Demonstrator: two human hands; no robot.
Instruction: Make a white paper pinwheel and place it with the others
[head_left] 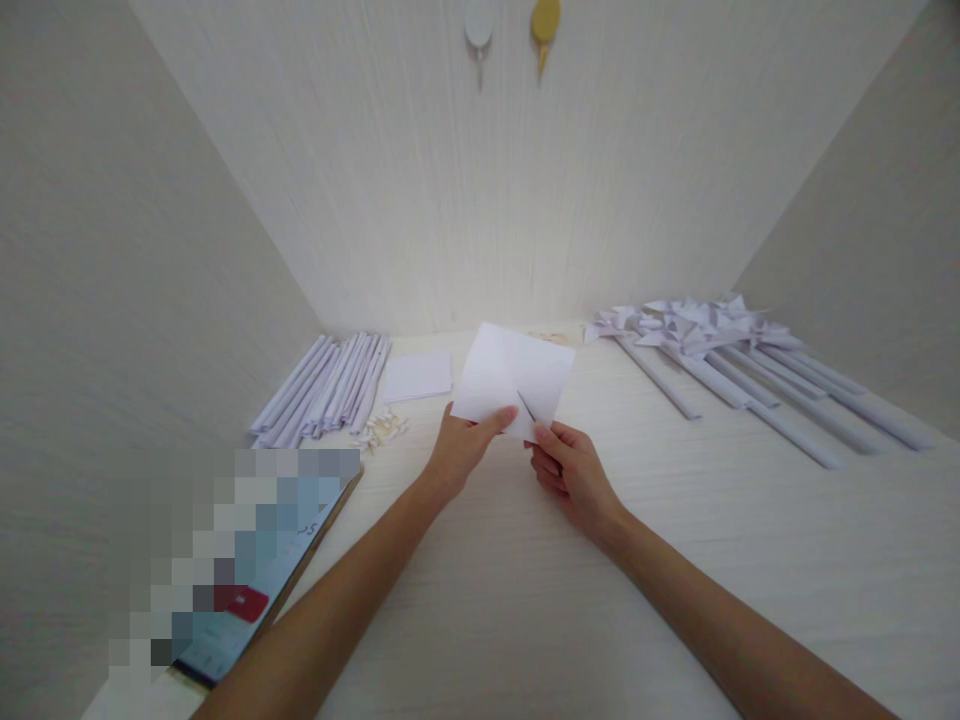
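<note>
A white square sheet of paper [487, 375] with faint fold creases is held up above the table. My left hand [461, 445] grips its lower left edge, thumb on top and fingers underneath. My right hand [570, 470] is closed at the lower right corner around what looks like a pair of scissors [528, 405]. Its thin dark blade lies over the paper, pointing up and left from the corner. Most of the scissors is hidden in the fingers. A flat stack of white paper squares [418, 377] lies just beyond my left hand.
Rolled paper sticks [322, 390] lie at the left, near small white-tipped pieces [381, 430]. Paper pinwheels [697, 325] on sticks pile up at the right. A lit tablet or phone [277, 570], partly pixelated, leans at left. Two hooks [545, 22] hang on the back wall.
</note>
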